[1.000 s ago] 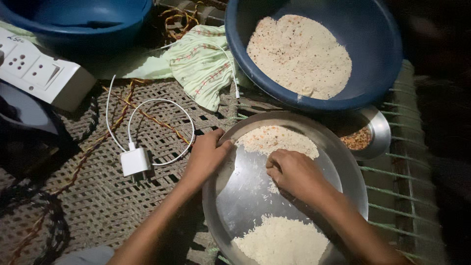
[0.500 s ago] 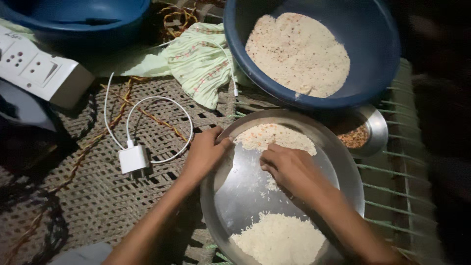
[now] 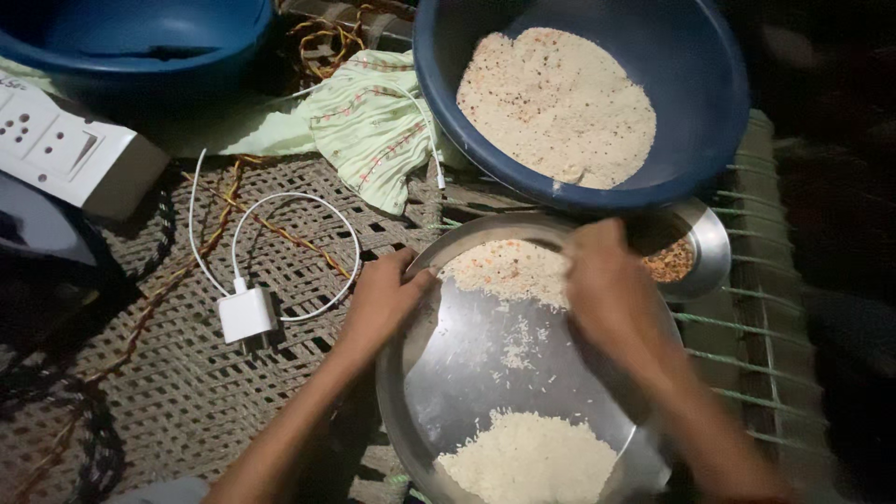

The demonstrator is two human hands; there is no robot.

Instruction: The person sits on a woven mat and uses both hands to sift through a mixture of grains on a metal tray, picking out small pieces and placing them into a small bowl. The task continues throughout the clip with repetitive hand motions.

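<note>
- Since half a second ago, our right hand (image 3: 611, 289) has swung from the middle of the steel plate (image 3: 467, 373) toward its two o'clock rim, and it now shows blurred.
- At nine o'clock of the view a white socket board (image 3: 70, 149) lies on the woven cot (image 3: 168, 373), with a blue tub (image 3: 140, 42) at eleven o'clock above it.
- A white charger (image 3: 247, 315) with its looped cable sits just left of our left hand (image 3: 383, 299); a pale green cloth (image 3: 373, 121) lies at twelve o'clock of it.
- Our left hand grips the plate's rim at its ten o'clock, thumb over the edge and fingers curled round it.
- On the plate, a mixed heap (image 3: 504, 266) of rice flecked with orange lies at twelve o'clock, a clean white rice pile (image 3: 527, 457) at six o'clock, and loose grains between them.
- Our right hand hovers over the right end of the mixed heap; blur keeps us from telling whether its fingers pinch anything.
- A blue bowl (image 3: 691, 75) of unsorted rice sits at twelve o'clock past the plate, and a small steel dish (image 3: 705, 247) with reddish bits is at two o'clock.
</note>
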